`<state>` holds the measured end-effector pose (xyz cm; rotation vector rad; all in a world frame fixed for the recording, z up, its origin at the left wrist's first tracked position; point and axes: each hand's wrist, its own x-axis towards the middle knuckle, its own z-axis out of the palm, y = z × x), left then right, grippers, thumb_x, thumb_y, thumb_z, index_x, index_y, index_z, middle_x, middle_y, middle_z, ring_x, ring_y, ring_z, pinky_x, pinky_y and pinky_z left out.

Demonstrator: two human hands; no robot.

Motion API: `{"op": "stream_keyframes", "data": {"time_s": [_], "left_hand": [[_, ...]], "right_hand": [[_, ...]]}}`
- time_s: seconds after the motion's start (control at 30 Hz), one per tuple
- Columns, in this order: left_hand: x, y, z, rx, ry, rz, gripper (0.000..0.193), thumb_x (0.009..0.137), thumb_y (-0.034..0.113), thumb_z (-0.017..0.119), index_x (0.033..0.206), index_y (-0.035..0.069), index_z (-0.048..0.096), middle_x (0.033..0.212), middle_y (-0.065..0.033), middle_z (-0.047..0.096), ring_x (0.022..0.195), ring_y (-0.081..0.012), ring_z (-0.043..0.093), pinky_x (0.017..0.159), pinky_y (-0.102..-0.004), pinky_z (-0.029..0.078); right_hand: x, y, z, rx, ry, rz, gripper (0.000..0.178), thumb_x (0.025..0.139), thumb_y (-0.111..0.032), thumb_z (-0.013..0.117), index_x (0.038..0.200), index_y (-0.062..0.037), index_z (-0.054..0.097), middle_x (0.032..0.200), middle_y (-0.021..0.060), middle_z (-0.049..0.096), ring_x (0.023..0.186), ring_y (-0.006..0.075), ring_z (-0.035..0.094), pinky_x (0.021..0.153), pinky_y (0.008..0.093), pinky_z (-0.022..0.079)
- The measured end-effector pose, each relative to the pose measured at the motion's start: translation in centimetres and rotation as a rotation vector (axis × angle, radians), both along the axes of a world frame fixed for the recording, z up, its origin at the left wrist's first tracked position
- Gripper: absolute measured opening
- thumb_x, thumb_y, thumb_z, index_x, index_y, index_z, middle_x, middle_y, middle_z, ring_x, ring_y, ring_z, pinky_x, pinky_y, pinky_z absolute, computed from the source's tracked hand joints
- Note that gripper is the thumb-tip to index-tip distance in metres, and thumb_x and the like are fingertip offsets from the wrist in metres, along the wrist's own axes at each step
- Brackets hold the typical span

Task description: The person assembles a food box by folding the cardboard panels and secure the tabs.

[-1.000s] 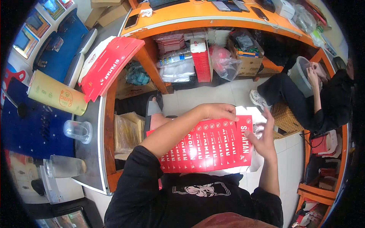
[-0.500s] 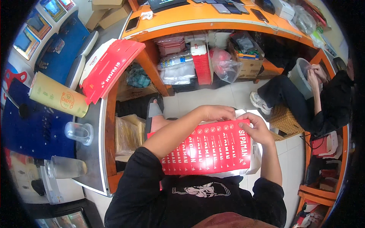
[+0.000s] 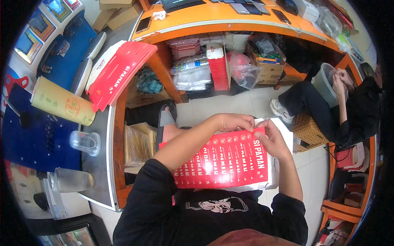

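Note:
A row of overlapping red flat carton sheets [image 3: 223, 164] with white print lies fanned across my lap. My right hand [image 3: 273, 139] grips the rightmost sheet at its far corner, thumb on the red face and fingers behind. My left hand [image 3: 236, 121] is closed at the far edge of the same sheets, its fingertips close to my right thumb; what lies under them is partly hidden. My left forearm crosses over the left end of the row. White card [image 3: 286, 128] sticks out behind the sheets on the right.
More red flat cartons [image 3: 119, 74] lie on the grey table at the left, beside a yellow-green roll [image 3: 63, 102] and clear plastic cups [image 3: 86, 143]. An orange desk [image 3: 197, 24] stands ahead, with goods beneath. At the right a seated person holds a clear tub [image 3: 324, 86].
The rightmost sheet has shifted slightly left, along with my right hand. More white card shows behind it. My left hand has barely moved.

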<state>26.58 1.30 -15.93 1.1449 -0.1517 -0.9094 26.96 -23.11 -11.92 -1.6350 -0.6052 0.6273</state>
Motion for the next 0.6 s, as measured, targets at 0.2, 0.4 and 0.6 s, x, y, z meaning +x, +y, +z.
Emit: {"op": "stream_keyframes", "data": {"time_s": [0.2, 0.4, 0.6], "left_hand": [[-0.5, -0.4, 1.3, 0.136, 0.030, 0.049, 0.036, 0.093, 0.040, 0.067, 0.114, 0.011, 0.063, 0.106, -0.0003, 0.062, 0.098, -0.0102, 0.057, 0.086, -0.0282, 0.047], [0.4, -1.5, 1.5, 0.275, 0.116, -0.008, 0.055, 0.096, 0.053, 0.061, 0.124, 0.006, 0.066, 0.116, -0.0041, 0.067, 0.101, -0.0122, 0.060, 0.091, -0.0282, 0.048], [0.1, -1.2, 2.0, 0.346, -0.020, -0.043, 0.062, 0.096, 0.057, 0.060, 0.129, 0.005, 0.066, 0.118, -0.0065, 0.069, 0.101, -0.0139, 0.063, 0.089, -0.0298, 0.051]], "right_hand": [[1.0, -2.8, 0.2, -0.133, -0.485, -0.047, 0.039, 0.089, -0.008, 0.068, 0.125, 0.0021, 0.057, 0.106, 0.0129, 0.067, 0.096, 0.0253, 0.064, 0.089, 0.0317, 0.049], [1.8, -1.5, -1.3, -0.366, -0.468, 0.061, 0.026, 0.086, -0.007, 0.069, 0.111, -0.0019, 0.070, 0.098, 0.0169, 0.069, 0.084, 0.0281, 0.067, 0.074, 0.0360, 0.052], [1.6, -1.3, -2.9, -0.303, -0.453, -0.068, 0.016, 0.085, -0.005, 0.070, 0.100, -0.0021, 0.074, 0.081, 0.0162, 0.069, 0.076, 0.0281, 0.066, 0.069, 0.0375, 0.051]]}}
